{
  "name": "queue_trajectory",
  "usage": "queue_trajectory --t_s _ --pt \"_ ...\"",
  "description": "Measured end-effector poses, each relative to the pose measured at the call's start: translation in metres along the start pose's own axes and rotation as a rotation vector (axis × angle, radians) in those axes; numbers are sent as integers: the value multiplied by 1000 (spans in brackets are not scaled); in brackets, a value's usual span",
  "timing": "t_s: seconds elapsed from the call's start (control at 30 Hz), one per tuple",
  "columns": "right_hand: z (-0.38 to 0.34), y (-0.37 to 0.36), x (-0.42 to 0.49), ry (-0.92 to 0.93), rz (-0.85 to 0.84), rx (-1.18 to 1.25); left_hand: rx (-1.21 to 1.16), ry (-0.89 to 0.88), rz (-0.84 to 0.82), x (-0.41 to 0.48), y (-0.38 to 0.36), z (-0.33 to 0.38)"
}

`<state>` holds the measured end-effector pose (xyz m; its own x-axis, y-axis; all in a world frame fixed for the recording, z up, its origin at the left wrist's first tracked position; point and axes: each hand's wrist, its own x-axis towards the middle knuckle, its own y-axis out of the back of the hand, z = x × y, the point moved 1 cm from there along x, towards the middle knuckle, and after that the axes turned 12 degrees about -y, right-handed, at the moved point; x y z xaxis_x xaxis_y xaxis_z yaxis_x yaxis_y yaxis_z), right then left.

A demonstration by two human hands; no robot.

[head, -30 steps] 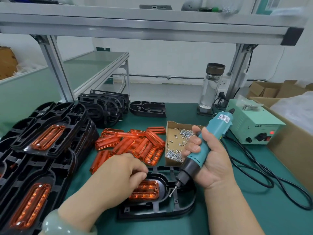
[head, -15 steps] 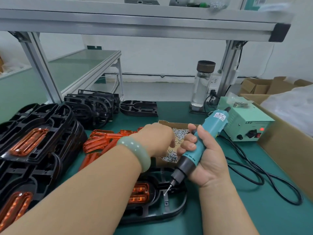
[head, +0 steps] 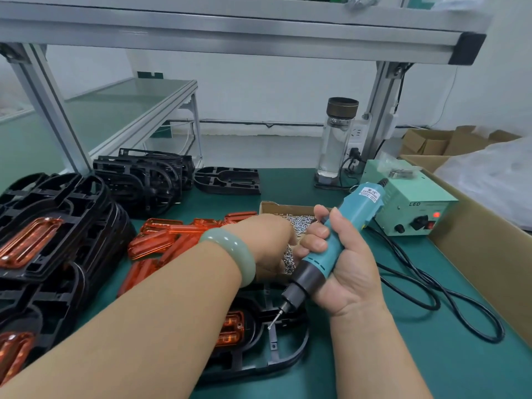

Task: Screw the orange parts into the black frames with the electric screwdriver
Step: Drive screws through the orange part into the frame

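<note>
Green bench (head: 431,355): left hand (head: 267,243) in screw box (head: 276,207), fingers hidden; right hand (head: 345,272) grips electric screwdriver (head: 339,234) over black frame (head: 288,352); cable (head: 449,300) loops right.

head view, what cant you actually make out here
1. Left hand: in the head view its fingertips are hidden behind its own knuckles over the screw box; whether they pinch a screw cannot be told.
2. Black frame and its orange part: the left portions are covered by the left forearm.
3. Electric screwdriver, gripped by the right hand: the bit tip is too small to show whether a screw sits on it.
</note>
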<state>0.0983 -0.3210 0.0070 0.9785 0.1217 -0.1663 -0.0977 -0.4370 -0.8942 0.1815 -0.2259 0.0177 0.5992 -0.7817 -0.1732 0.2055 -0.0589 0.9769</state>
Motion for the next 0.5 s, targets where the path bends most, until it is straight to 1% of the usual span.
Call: queue_trajectory --t_s 0.1,0.17,0.3,0.33,0.43,0.5 --pt "1 1 0 -8 -6 3 134 -17 -88 5 1 7" --pt "2 0 1 -3 5 -2 213 -31 -113 8 0 11" --pt "3 -1 2 -6 20 -11 196 -2 -139 11 -6 11" --pt "4 -1 2 -7 23 -14 168 0 -116 12 -7 11" --pt "4 -1 2 -11 23 -25 99 -17 35 8 -8 8" --pt "4 0 1 -15 18 -21 98 -13 66 5 -8 8"
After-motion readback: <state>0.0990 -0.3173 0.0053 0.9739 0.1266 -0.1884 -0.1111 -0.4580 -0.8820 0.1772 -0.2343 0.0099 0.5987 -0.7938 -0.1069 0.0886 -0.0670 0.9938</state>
